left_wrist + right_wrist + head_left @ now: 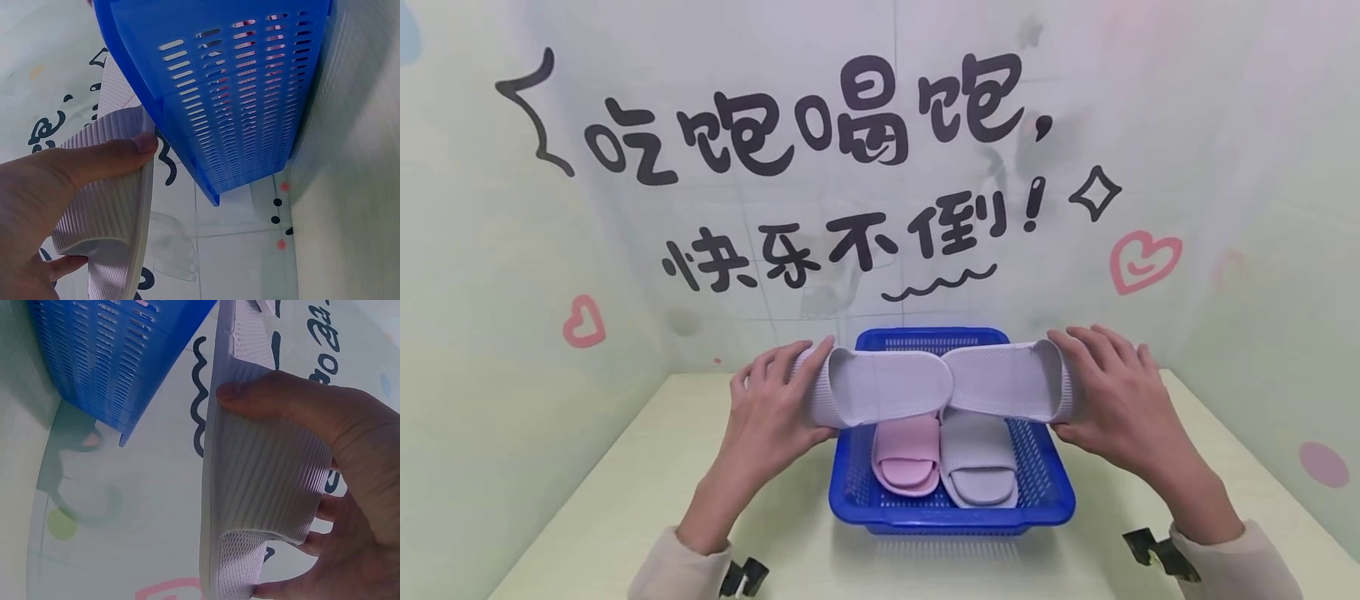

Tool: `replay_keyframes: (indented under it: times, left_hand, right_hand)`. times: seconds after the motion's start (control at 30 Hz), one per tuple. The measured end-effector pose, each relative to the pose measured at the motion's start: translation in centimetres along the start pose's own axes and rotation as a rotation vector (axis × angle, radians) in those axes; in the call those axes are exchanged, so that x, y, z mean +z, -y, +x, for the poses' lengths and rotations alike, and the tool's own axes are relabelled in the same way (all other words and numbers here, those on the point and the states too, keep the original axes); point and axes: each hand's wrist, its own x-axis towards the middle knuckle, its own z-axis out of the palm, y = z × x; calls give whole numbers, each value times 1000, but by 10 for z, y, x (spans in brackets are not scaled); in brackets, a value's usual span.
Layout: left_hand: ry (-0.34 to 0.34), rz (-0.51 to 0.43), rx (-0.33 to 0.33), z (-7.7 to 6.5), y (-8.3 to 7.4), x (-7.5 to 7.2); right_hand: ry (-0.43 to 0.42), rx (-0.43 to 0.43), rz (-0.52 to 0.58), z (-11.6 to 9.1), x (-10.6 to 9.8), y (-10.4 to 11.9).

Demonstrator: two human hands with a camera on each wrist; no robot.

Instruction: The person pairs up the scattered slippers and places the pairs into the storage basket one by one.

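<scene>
Head view: I'm watching the left hand (pixel 767 408) clamping its fingers round a pale lilac slipper (pixel 891 385) above the blue basket (pixel 955 518). Inside, a pink slipper (pixel 906 440) and a gray slipper (pixel 977 442) are lying side by side. A second lilac slipper (pixel 1000 382) is sitting in the right hand's (pixel 1112 392) clamped fingers. I'm counting two inside, two outside; whether that pair is going in or out, I can't tell.

The bare left hand (pixel 769 407), left of centre, and bare right hand (pixel 1117 406), right of centre, grip with curled fingers; both forearms (pixel 709 510) slant inward from the frame's bottom.
</scene>
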Motion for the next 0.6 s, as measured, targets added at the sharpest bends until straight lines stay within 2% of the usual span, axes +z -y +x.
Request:
replay_keyframes:
  times: [0.3, 0.6]
  left_hand:
    - [-48, -19, 32, -1, 0, -3]
    - [-28, -25, 35, -1, -3, -3]
  right_hand:
    - [18, -19, 47, 0, 0, 2]
    - [51, -13, 46, -2, 0, 5]
